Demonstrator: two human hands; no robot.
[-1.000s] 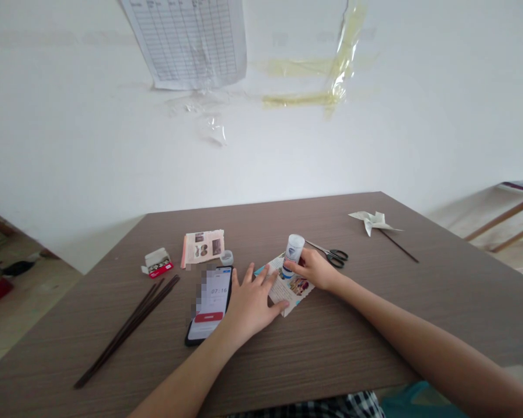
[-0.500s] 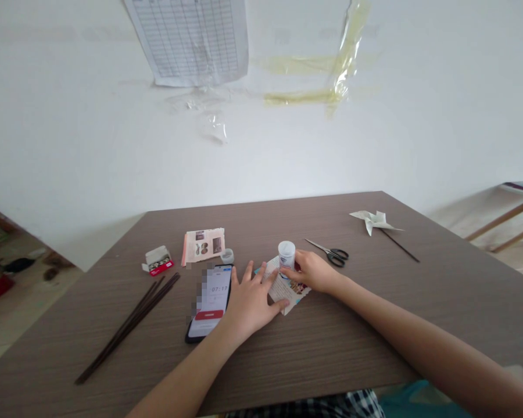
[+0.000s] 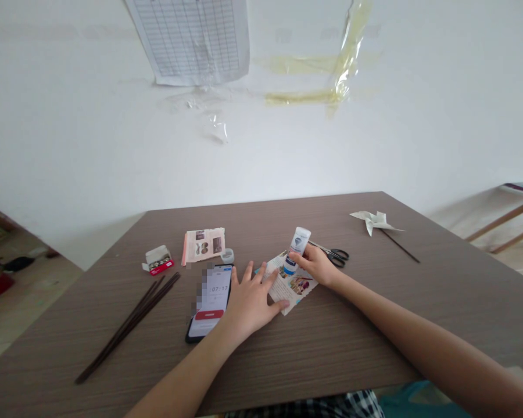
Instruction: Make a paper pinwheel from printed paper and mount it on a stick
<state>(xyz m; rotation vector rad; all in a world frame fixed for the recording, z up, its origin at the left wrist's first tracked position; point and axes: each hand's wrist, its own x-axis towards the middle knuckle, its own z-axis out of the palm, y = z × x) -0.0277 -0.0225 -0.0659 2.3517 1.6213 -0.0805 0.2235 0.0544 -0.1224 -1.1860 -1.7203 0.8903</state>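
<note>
Brown tabletop (image 3: 453, 290): left grip (image 3: 253, 301) lies spread, right grip (image 3: 321, 266) holds tilted white-blue tube (image 3: 300, 240).

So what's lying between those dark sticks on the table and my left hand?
The phone, screen lit, lies between the dark sticks and your left hand, much closer to the hand; the head view shows it.

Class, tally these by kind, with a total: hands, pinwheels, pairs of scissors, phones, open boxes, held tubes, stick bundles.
Hands: 2 (left hand, right hand)
Pinwheel: 1
Scissors: 1
Phone: 1
Open box: 1
Held tube: 1
Stick bundle: 1
Total: 8
</note>
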